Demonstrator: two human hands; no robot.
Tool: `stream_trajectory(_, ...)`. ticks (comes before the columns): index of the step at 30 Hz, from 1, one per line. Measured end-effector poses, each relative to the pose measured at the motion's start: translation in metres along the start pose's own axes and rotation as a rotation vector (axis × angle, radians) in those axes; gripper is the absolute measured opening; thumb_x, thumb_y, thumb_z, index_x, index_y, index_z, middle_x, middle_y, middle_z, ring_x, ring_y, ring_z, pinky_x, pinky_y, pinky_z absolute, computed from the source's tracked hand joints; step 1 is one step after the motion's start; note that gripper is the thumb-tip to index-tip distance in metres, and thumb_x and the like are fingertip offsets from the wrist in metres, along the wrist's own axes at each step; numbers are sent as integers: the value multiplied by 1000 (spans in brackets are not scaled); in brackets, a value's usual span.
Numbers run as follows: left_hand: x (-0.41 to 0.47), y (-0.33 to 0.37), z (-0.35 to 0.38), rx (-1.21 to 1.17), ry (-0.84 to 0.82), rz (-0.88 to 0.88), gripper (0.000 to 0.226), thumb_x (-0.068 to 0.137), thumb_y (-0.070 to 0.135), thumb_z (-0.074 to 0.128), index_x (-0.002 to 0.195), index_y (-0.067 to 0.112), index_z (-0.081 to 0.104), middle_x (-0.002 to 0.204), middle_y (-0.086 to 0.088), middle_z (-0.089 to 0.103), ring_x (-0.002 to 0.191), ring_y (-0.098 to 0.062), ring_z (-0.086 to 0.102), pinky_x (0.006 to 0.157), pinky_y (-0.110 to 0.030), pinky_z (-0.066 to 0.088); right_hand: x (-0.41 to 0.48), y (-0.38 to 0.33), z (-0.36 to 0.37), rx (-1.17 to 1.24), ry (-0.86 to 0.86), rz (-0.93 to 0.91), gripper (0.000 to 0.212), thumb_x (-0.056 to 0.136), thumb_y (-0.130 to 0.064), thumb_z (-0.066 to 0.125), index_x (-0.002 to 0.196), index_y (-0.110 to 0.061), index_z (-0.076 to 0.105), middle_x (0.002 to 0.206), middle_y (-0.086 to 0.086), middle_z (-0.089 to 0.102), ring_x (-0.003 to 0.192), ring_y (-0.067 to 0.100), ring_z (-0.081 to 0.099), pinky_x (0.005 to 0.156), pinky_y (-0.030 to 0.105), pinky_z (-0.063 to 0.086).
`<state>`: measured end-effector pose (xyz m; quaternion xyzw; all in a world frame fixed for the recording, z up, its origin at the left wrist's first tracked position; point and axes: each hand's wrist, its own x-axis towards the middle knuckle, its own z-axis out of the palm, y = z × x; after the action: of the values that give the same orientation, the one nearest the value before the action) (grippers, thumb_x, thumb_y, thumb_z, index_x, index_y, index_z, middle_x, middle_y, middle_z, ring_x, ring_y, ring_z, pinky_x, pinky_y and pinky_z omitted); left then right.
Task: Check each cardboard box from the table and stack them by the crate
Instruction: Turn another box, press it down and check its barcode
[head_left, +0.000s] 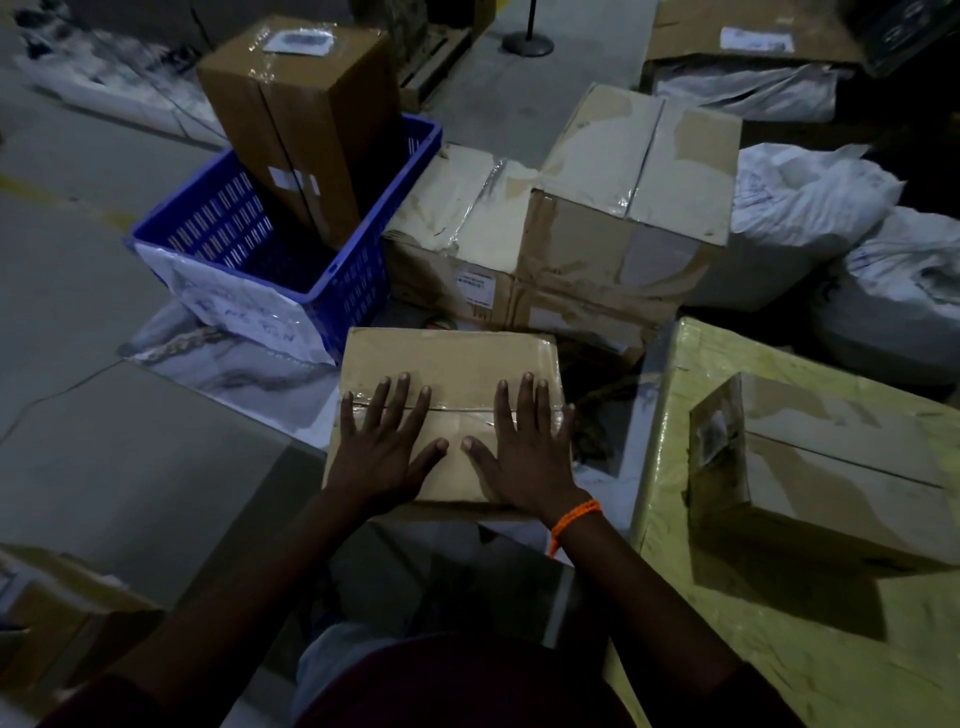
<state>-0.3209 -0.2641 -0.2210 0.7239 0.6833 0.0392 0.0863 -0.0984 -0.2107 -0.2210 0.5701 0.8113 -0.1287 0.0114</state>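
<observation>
Dim warehouse, grey concrete floor. Blue crate (291, 249) sits at left, with a tall box (301, 124) standing tilted inside it. Near the crate's front right corner lies a cardboard box (452, 358) with a taped seam across its lid. Left hand (384, 447) lies flat on the lid, fingers straight and spread, tips past the seam. The box is under palm and fingers, not gripped. Right hand (524, 452) does the same alongside, fingers spread flat, the two thumbs near but apart. Orange wristband (574, 519) on that wrist. Just right of the crate, worn stacked boxes (613, 208). Farther right of the crate, a yellow-covered table (779, 649) holds a small box (821, 467).
</observation>
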Motion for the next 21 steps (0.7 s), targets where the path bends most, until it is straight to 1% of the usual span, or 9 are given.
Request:
stream_trajectory(2, -1, 2, -1, -15, -1, -11, 85, 93, 79, 2, 163, 32, 6, 171, -1, -5, 157, -24, -7, 122, -61, -4, 0, 1, -2, 47, 2, 24, 104, 83, -85, 6, 162, -21, -18, 166, 11, -32, 153, 30, -30, 117, 60, -22)
stream_trajectory(4, -2, 1, -5, -32, 25, -69, 82, 95, 78, 10, 163, 32, 8, 171, -1, -6, 157, -24, -12, 122, -59, -8, -2, -1, -7, 124, 50, 46, 109, 86, -88, 20, 161, -19, -19, 165, 11, -34, 153, 30, -30, 116, 51, -23)
stream_trajectory(7, -4, 3, -16, -121, 56, -264, 84, 97, 74, 29, 162, 29, -1, 170, -3, -16, 154, -24, -21, 120, -53, -14, -1, -1, -18, 325, 66, 157, 118, 87, -80, 51, 163, -16, -14, 167, 16, -26, 156, 33, -20, 124, 47, 0)
stream_trajectory(10, 3, 2, -26, -455, 106, -473, 98, 91, 68, 56, 162, 26, 3, 170, -7, 2, 155, -30, 9, 122, -55, 15, 10, 10, -33, 613, 77, 358, 126, 82, -68, 71, 163, -8, -4, 169, 21, 8, 155, 37, 17, 120, 45, 26)
stream_trajectory(13, 18, -16, -38, -810, 157, -649, 103, 64, 79, 65, 148, 26, 37, 149, -6, 48, 135, -29, 48, 107, -51, 45, 17, 24, -41, 781, 112, 442, 106, 75, -51, 87, 154, -5, 32, 142, 14, 59, 129, 32, 58, 96, 33, 47)
stream_trajectory(15, 25, -31, -34, -931, 158, -706, 102, 55, 80, 68, 138, 27, 47, 139, -4, 56, 129, -28, 54, 103, -52, 48, 16, 28, -39, 830, 142, 408, 83, 73, -38, 92, 139, -9, 51, 130, 11, 67, 120, 29, 64, 92, 33, 52)
stream_trajectory(16, 23, -29, -43, -954, 170, -693, 96, 58, 77, 72, 137, 27, 49, 138, -3, 57, 128, -27, 53, 103, -52, 48, 14, 28, -38, 852, 170, 385, 83, 70, -38, 93, 136, -10, 54, 129, 10, 67, 119, 28, 64, 94, 37, 53)
stream_trajectory(19, 15, -22, -67, -1070, 284, -654, 72, 82, 47, 79, 141, 20, 47, 131, 0, 55, 105, -14, 60, 89, -40, 52, 8, 24, -41, 890, 238, 325, 95, 63, -46, 92, 141, -13, 48, 135, 8, 63, 121, 25, 61, 97, 45, 53)
stream_trajectory(21, 15, -27, -69, -1169, 373, -679, 63, 86, 44, 76, 136, 19, 46, 127, -3, 58, 99, -19, 65, 81, -42, 57, 5, 23, -49, 963, 282, 282, 94, 67, -43, 93, 143, -18, 43, 136, 4, 60, 119, 21, 60, 94, 42, 54)
